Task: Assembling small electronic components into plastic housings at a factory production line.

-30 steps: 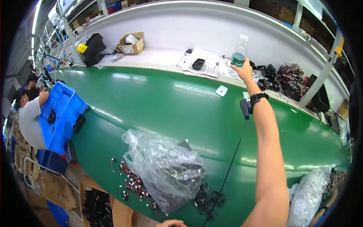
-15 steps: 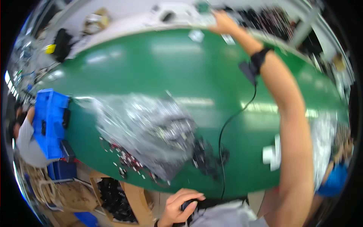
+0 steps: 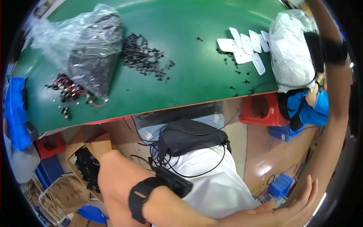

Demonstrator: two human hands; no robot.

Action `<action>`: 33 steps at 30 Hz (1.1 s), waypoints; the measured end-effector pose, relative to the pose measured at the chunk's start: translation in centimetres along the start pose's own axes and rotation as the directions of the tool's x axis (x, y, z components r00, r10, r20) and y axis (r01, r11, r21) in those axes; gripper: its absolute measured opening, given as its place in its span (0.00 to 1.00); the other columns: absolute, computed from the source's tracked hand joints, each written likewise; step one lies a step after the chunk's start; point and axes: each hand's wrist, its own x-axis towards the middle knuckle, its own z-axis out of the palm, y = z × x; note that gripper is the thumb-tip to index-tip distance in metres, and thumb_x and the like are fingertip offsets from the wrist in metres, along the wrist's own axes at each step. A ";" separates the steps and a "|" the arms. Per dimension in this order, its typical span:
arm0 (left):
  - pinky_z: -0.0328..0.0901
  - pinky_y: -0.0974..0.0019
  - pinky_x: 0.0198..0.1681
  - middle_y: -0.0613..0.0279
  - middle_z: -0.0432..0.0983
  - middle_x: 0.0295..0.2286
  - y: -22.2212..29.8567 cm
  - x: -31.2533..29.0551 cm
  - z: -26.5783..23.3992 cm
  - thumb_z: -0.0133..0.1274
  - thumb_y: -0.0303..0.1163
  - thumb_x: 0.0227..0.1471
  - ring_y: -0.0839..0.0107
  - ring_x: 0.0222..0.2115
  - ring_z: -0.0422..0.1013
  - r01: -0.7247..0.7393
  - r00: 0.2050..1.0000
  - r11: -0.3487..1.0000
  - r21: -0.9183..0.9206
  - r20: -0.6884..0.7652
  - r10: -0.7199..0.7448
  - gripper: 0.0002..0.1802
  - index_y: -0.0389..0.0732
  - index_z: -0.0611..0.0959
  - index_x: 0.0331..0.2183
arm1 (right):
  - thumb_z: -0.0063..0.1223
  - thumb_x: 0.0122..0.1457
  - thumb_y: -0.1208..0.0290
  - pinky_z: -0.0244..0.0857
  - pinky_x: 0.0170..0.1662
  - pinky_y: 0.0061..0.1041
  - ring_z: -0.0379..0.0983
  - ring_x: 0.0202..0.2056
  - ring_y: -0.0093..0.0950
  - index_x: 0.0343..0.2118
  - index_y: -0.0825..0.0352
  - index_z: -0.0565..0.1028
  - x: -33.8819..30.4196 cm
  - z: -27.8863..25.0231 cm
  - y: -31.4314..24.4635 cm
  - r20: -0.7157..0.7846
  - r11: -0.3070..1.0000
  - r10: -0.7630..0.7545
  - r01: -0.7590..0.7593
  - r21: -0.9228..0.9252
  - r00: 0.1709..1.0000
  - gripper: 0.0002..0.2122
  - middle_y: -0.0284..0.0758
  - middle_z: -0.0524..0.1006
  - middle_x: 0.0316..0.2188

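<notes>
Left hand (image 3: 293,212) — fingers extended, overlapping the right forearm (image 3: 334,121); whether they touch, I cannot tell. Right hand — out of view, so its state is unknown. White bag (image 3: 289,53) reaches the worktop's (image 3: 189,72) near edge, plates (image 3: 246,44) just left.

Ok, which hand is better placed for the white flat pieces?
Right, probably. In the picture, the right arm extends up beside the white bag, nearer the white flat pieces; the left forearm is lower, short of the table. Can't tell if the right is free.
</notes>
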 end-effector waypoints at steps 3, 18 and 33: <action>0.57 0.49 0.57 0.56 0.67 0.48 -0.9 0.4 -1.0 0.50 0.33 0.45 0.53 0.51 0.62 -0.222 0.958 0.975 0.015 0.187 0.215 0.23 0.35 0.73 0.45 | 0.57 0.51 0.58 0.67 0.49 0.32 0.71 0.48 0.38 0.48 0.73 0.72 -5.5 1.1 -4.6 0.069 0.995 0.001 -0.007 0.096 0.998 0.26 0.50 0.74 0.45; 0.68 0.59 0.36 0.55 0.76 0.29 -4.8 -13.5 15.1 0.55 0.25 0.46 0.55 0.32 0.74 0.617 0.780 0.650 -0.444 0.452 -0.432 0.07 0.37 0.79 0.32 | 0.53 0.57 0.71 0.66 0.47 0.23 0.73 0.43 0.25 0.45 0.72 0.73 -19.0 9.1 14.5 -0.073 0.692 0.156 -0.056 0.720 0.985 0.15 0.38 0.77 0.41; 0.68 0.63 0.38 0.52 0.77 0.31 -4.5 -13.2 15.0 0.53 0.20 0.47 0.55 0.33 0.75 0.727 0.684 0.498 -0.472 0.558 -0.470 0.07 0.34 0.79 0.33 | 0.53 0.54 0.53 0.37 0.66 0.44 0.42 0.65 0.51 0.60 0.82 0.51 -20.2 23.7 4.2 -0.224 0.703 0.681 -0.538 0.465 0.697 0.41 0.58 0.46 0.63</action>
